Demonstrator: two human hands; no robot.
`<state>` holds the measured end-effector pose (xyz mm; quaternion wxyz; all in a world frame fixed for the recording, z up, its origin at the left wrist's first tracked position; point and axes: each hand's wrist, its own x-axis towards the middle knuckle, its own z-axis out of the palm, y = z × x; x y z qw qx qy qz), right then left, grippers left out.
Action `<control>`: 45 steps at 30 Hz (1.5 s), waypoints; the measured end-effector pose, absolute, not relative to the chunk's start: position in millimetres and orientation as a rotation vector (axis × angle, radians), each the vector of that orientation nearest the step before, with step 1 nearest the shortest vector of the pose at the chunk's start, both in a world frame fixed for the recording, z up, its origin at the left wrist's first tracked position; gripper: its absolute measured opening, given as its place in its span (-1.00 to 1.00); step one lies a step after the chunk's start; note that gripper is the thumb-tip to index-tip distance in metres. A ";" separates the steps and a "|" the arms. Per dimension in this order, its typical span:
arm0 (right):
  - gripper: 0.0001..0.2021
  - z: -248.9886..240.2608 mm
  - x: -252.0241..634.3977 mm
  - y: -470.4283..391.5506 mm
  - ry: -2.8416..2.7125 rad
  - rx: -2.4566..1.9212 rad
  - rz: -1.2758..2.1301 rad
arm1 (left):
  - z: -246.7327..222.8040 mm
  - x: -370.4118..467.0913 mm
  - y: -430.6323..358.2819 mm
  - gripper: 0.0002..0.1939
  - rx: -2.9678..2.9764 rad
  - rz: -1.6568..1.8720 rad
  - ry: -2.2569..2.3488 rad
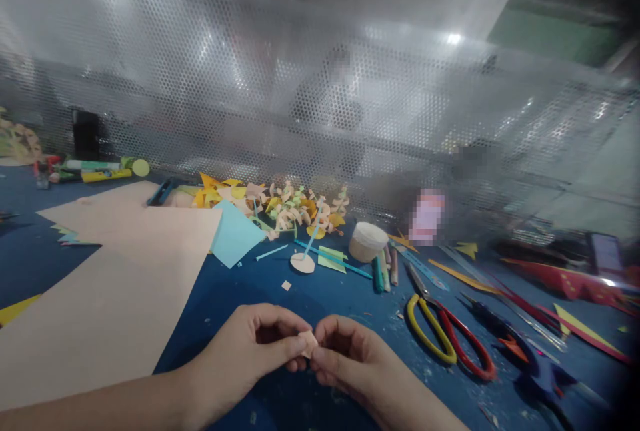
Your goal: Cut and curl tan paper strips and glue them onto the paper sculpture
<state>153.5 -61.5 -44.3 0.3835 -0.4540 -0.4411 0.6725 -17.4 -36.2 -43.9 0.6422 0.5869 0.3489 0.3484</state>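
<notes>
Between my two hands is a small peach paper piece (309,344), pinched at its edges by the fingertips. My left hand (250,344) is closed on its left side, thumb in front. From the other side, the thumb and fingers of my right hand (350,357) press on it. Beyond the hands a loose scrap of pale paper (286,285) lies on the blue table (200,324). A little farther off, a pale paper disc (303,263) bears an upright thin blue strip (313,237).
Large peach paper (125,271) covers the left side, with blue paper (235,234) beside it. Curled paper cuttings (285,207) line the back. Scissors (445,331) and a blue glue gun (535,364) lie at right, near a white round tub (369,241).
</notes>
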 end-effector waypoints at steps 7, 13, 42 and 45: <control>-0.65 -47.2 152.7 -61.2 -1.112 -1.192 1.745 | -40.6 -16.7 -37.1 -0.85 1.317 0.785 0.790; -0.66 -50.8 154.8 -58.8 -1.263 -1.111 1.732 | -38.5 -16.1 -37.4 -0.85 1.296 0.747 0.785; -0.62 -46.8 157.2 -58.9 -1.310 -1.053 1.702 | -44.7 -16.9 -36.4 -0.87 1.342 0.720 0.732; -0.64 -44.1 156.2 -59.1 -1.307 -1.107 1.701 | -43.2 -15.7 -37.2 -0.87 1.332 0.726 0.729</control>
